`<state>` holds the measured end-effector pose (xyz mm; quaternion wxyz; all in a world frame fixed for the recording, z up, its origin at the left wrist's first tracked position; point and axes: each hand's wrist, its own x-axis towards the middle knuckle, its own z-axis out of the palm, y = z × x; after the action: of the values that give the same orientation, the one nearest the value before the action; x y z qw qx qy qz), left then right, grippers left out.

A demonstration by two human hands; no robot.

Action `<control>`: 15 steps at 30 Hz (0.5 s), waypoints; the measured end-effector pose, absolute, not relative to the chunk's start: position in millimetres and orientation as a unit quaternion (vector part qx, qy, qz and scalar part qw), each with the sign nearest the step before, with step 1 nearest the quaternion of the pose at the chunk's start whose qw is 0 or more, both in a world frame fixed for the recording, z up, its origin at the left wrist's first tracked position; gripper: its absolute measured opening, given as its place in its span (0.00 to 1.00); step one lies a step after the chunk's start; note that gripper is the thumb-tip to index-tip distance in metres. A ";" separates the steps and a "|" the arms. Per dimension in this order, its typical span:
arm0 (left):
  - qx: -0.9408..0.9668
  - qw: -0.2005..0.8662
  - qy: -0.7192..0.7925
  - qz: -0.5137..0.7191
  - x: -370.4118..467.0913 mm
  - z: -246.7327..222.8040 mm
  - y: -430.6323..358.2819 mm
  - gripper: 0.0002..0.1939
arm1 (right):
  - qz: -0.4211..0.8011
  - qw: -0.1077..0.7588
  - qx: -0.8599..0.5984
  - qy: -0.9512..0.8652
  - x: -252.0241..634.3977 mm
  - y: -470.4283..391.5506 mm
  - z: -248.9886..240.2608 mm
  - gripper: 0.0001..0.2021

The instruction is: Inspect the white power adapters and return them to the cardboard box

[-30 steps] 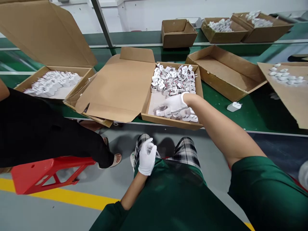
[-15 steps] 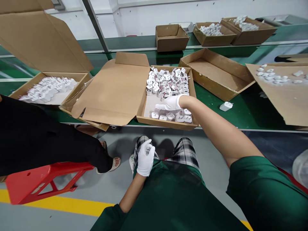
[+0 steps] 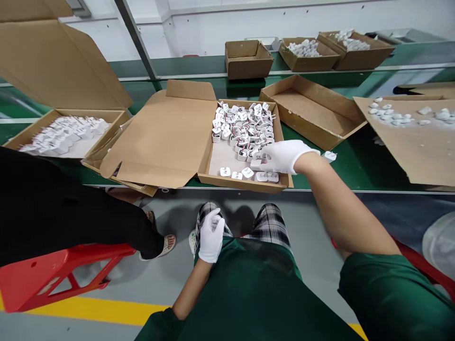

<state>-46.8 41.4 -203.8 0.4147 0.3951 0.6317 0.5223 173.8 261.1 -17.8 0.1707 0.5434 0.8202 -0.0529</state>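
Observation:
A shallow cardboard box [image 3: 245, 185] on the green table holds a pile of small white plug housings [image 3: 245, 125] with red wires, and several white pieces [image 3: 261, 176] along its front edge. Over the box's right side is my right hand [image 3: 280, 156] in a white glove, its fingers closed around a white housing [image 3: 256, 164] near the front pieces. My left hand [image 3: 211, 237], also gloved, rests above my lap with its fingers curled; whatever they may hold is too small to make out.
Another open box [image 3: 119, 122] of white parts stands left, beside a person in black [image 3: 71, 208]. A brown tray [image 3: 316, 113] lies behind right, with a single white piece [image 3: 329, 156] before it. Cardboard with white caps [image 3: 405, 147] lies far right.
My right hand has shifted right and its fingers have closed on a housing. The front pieces are more exposed. The view has shifted slightly. My left hand stays above my lap.

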 end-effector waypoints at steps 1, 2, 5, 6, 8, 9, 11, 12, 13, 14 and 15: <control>0.396 0.418 0.630 0.521 -45.5 -203.9 41.7 0.18 | -0.048 0.175 0.549 0.816 175.6 257.8 -22.9 0.28; 0.398 0.421 0.628 0.519 -44.2 -204.2 42.0 0.18 | -0.043 0.174 0.553 0.814 176.5 255.5 -27.5 0.27; 0.405 0.430 0.623 0.513 -40.7 -205.2 42.1 0.17 | -0.036 0.146 0.563 0.813 176.5 254.8 -36.2 0.23; 0.405 0.431 0.621 0.514 -39.9 -205.1 42.0 0.17 | -0.033 0.138 0.566 0.812 176.1 256.1 -37.5 0.22; 0.404 0.429 0.621 0.517 -38.7 -203.6 41.5 0.17 | -0.025 0.135 0.569 0.811 175.3 258.9 -38.9 0.22; 0.403 0.427 0.623 0.518 -38.4 -202.2 41.1 0.17 | -0.019 0.135 0.566 0.813 175.0 260.0 -39.4 0.21; 0.404 0.423 0.628 0.514 -37.7 -198.4 40.4 0.17 | -0.002 0.132 0.550 0.824 174.5 260.6 -40.7 0.21; 0.403 0.421 0.631 0.512 -37.3 -196.2 40.0 0.17 | 0.004 0.129 0.540 0.832 174.5 260.1 -41.4 0.20; 0.402 0.420 0.634 0.509 -36.8 -194.0 39.5 0.17 | 0.008 0.127 0.529 0.839 174.7 259.2 -42.0 0.20; 0.401 0.421 0.637 0.507 -36.2 -192.0 39.0 0.17 | 0.012 0.125 0.519 0.846 175.3 258.1 -42.3 0.20; 0.400 0.422 0.638 0.504 -35.5 -190.3 38.4 0.17 | 0.014 0.123 0.508 0.852 176.3 256.8 -42.3 0.19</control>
<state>-35.5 38.4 -190.3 0.4224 0.4000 0.6382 0.5042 176.3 256.8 -42.3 0.1231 0.5080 0.8524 0.0144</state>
